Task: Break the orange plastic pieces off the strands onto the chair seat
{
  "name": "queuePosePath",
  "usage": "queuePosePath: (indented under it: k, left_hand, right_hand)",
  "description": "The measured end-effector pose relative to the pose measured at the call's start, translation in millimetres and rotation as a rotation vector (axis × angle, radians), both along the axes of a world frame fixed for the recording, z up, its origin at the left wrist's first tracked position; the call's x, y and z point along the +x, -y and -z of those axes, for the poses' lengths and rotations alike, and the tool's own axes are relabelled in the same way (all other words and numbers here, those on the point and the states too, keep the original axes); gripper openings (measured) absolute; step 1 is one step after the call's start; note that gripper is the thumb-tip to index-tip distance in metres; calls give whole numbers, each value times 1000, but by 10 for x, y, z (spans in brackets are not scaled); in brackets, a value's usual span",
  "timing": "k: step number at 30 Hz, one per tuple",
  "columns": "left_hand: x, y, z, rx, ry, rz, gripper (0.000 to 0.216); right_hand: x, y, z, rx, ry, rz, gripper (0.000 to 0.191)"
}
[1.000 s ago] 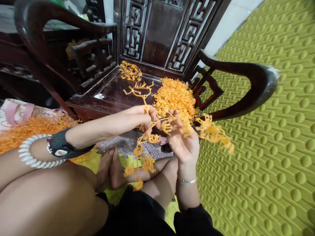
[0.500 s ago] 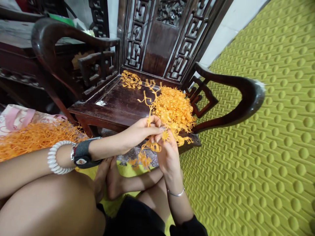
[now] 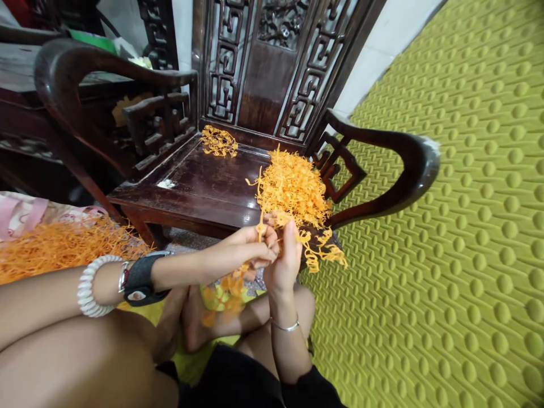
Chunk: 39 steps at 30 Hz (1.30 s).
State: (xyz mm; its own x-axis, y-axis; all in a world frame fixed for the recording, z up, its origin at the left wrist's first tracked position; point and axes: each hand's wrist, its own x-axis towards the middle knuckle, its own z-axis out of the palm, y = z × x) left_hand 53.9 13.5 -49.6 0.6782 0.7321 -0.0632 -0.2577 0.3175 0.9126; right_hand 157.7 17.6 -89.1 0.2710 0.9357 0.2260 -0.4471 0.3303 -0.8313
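Strand point(image 3: 260, 225) seems part-done, pinched by L hand point(image 3: 250, 248) & R hand point(image 3: 284, 266) fingers; pile point(image 3: 293, 190) lies on chair point(image 3: 208, 190), loose heap point(image 3: 72, 243) looks undone.

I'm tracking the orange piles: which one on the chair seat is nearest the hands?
The big heap on the right of the seat, just beyond the left hand and right hand; the small bunch lies farther, in the back left corner.

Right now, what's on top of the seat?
On the seat: a small orange heap, a larger orange heap and a white patch. Whatever lies beneath the larger orange heap is covered.
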Motion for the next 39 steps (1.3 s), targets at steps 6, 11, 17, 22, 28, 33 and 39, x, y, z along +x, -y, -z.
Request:
queuePosePath:
  k: [6, 11, 17, 22, 28, 33, 39]
  left_hand:
    - [-97, 34, 131, 26, -255, -63, 34]
    - [-260, 32, 190, 118, -345, 82, 39]
    - [-393, 160, 117, 351, -461, 45, 36]
    - [-494, 183, 125, 579, -544, 109, 37]
    - [-543, 289, -30, 634, -551, 364, 43]
    - [-494, 345, -173, 680, -590, 440, 47]
    - [-520, 346, -150, 609, -499, 367, 43]
  right_hand:
    - [-24, -50, -157, -46, -430, -282, 55]
    - [98, -60, -192, -13, -622, -431, 61]
    - [289, 35, -201, 8, -626, -583, 59]
    - [363, 289, -206, 24, -509, -455, 61]
    - [443, 699, -472, 184, -280, -82, 64]
    - [522, 850, -564, 255, -309, 120, 62]
    - [548, 857, -678, 197, -359, 224, 51]
